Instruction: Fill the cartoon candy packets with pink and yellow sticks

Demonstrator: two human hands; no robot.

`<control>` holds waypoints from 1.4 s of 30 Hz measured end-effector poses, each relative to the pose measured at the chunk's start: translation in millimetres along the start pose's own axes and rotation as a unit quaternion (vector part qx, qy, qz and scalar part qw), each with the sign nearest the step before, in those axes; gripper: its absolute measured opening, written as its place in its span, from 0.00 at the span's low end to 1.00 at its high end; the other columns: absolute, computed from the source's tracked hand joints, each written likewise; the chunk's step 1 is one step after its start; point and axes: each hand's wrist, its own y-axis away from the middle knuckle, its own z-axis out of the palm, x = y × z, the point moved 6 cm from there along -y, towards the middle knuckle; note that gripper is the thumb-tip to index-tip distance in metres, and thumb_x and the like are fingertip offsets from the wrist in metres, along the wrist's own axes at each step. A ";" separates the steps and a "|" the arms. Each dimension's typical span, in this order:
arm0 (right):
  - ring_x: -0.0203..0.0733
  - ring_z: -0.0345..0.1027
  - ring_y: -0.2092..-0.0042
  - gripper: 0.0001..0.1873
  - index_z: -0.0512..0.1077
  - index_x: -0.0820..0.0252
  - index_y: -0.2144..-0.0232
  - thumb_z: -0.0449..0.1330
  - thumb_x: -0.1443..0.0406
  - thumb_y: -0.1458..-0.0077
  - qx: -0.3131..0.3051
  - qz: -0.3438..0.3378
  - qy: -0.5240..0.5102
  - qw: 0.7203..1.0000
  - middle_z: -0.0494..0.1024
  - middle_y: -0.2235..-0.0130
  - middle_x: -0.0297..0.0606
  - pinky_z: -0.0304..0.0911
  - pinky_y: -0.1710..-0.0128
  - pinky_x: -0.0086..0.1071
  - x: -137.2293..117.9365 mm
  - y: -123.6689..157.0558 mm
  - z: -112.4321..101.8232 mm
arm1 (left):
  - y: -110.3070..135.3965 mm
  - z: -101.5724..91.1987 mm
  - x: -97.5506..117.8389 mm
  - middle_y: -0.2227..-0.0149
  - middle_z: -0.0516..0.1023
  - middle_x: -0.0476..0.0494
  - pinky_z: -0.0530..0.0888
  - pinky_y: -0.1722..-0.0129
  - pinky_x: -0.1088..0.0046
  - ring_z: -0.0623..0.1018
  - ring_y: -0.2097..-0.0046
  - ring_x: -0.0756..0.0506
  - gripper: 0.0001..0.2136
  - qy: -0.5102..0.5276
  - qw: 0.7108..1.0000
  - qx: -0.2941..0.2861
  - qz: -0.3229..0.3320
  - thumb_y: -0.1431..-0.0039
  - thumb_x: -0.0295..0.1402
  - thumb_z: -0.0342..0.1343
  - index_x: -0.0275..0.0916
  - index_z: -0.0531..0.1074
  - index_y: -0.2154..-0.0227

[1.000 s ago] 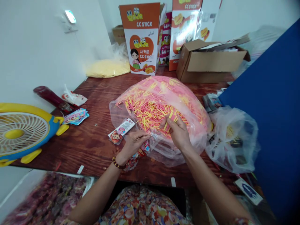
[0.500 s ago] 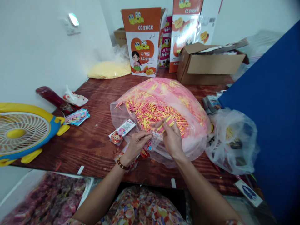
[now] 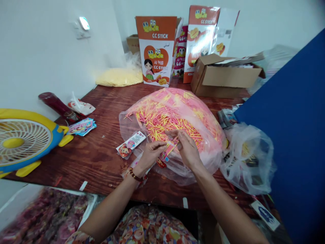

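My left hand (image 3: pixel 151 154), with a beaded bracelet at the wrist, pinches the edge of a small clear packet (image 3: pixel 161 162) printed with a red cartoon figure. Thin pink and yellow sticks (image 3: pixel 172 147) lie at the packet's mouth, between my two hands. Curled around their upper ends is my right hand (image 3: pixel 188 149), its fingers partly hiding them. Behind both hands a large clear bag (image 3: pixel 203 117) lies open, heaped with loose pink and yellow sticks (image 3: pixel 162 118). A stack of printed packets (image 3: pixel 131 144) rests on the bag's left edge.
A fan (image 3: pixel 27 140), a dark red bottle (image 3: pixel 57 105) and blue packets (image 3: pixel 81 127) stand at the left. Cartons (image 3: pixel 157 51) and an open brown box (image 3: pixel 228 79) line the back. On the right are a plastic bag (image 3: pixel 250 156) and a blue panel (image 3: pixel 299 135).
My right hand has lowered the bunch of sticks from above the heap to the packet's mouth. My left hand stays on the packet. The view has shifted slightly.
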 end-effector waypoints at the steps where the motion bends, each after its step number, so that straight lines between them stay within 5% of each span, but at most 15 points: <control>1: 0.46 0.72 0.49 0.17 0.77 0.55 0.58 0.54 0.53 0.37 0.001 -0.005 0.023 1.000 0.80 0.51 0.40 0.63 0.45 0.42 -1.9 -1.5 -1.7 | -0.8 1.7 0.2 0.69 0.82 0.45 0.72 0.63 0.73 0.76 0.68 0.48 0.09 0.007 1.000 0.003 -0.006 0.50 0.37 0.65 0.37 0.82 0.69; 13: 0.46 0.72 0.47 0.15 0.79 0.52 0.55 0.60 0.55 0.41 -0.035 -0.011 0.022 0.999 0.81 0.51 0.39 0.61 0.41 0.44 -9.3 -15.3 -4.5 | -13.3 12.1 7.3 0.69 0.82 0.46 0.73 0.60 0.71 0.76 0.66 0.48 0.10 0.117 0.993 0.030 -0.005 0.55 0.36 0.69 0.38 0.82 0.70; 19: 0.36 0.70 0.67 0.12 0.77 0.54 0.62 0.60 0.55 0.41 0.067 -0.106 -0.138 0.982 0.73 0.72 0.31 0.69 0.57 0.37 -40.0 -16.5 -31.7 | -12.8 -8.0 6.6 0.66 0.82 0.46 0.72 0.58 0.71 0.77 0.63 0.48 0.09 0.131 0.990 0.050 0.016 0.49 0.38 0.66 0.39 0.82 0.68; 22: 0.31 0.56 0.77 0.12 0.75 0.56 0.66 0.61 0.54 0.41 0.051 -0.072 -0.072 0.993 0.58 0.78 0.26 0.61 0.73 0.28 -29.1 -11.3 -34.9 | -13.3 -15.7 8.4 0.64 0.83 0.44 0.73 0.56 0.70 0.78 0.61 0.46 0.09 0.098 0.994 0.042 0.031 0.49 0.38 0.66 0.39 0.83 0.67; 25: 0.30 0.48 0.79 0.14 0.73 0.56 0.62 0.59 0.53 0.40 0.016 -0.018 0.026 0.999 0.55 0.78 0.24 0.48 0.80 0.27 -7.1 -4.5 -29.2 | -14.8 -17.6 9.1 0.64 0.83 0.44 0.73 0.56 0.69 0.78 0.60 0.46 0.09 0.113 0.992 0.049 0.030 0.49 0.38 0.66 0.40 0.83 0.67; 28: 0.32 0.49 0.77 0.13 0.73 0.55 0.59 0.62 0.56 0.44 -0.003 -0.012 0.125 0.992 0.56 0.77 0.24 0.47 0.78 0.28 4.3 -0.5 -21.1 | -14.7 -13.7 7.1 0.65 0.82 0.45 0.73 0.56 0.70 0.77 0.62 0.47 0.09 0.138 0.989 0.049 0.014 0.50 0.38 0.66 0.40 0.82 0.68; 32: 0.35 0.57 0.73 0.09 0.73 0.56 0.69 0.60 0.58 0.42 -0.054 -0.040 0.220 0.973 0.66 0.76 0.29 0.53 0.72 0.30 4.5 0.4 -7.1 | -11.7 -10.7 6.5 0.64 0.81 0.46 0.72 0.56 0.69 0.77 0.62 0.48 0.08 0.127 0.990 0.056 0.022 0.48 0.37 0.65 0.40 0.82 0.68; 42: 0.36 0.60 0.74 0.12 0.76 0.58 0.75 0.59 0.59 0.44 -0.097 -0.038 0.253 0.962 0.71 0.77 0.31 0.54 0.71 0.30 1.4 -8.0 -5.8 | -3.4 -11.7 19.9 0.59 0.82 0.42 0.71 0.49 0.66 0.78 0.55 0.44 0.07 0.014 0.994 0.079 0.080 0.44 0.33 0.61 0.42 0.83 0.65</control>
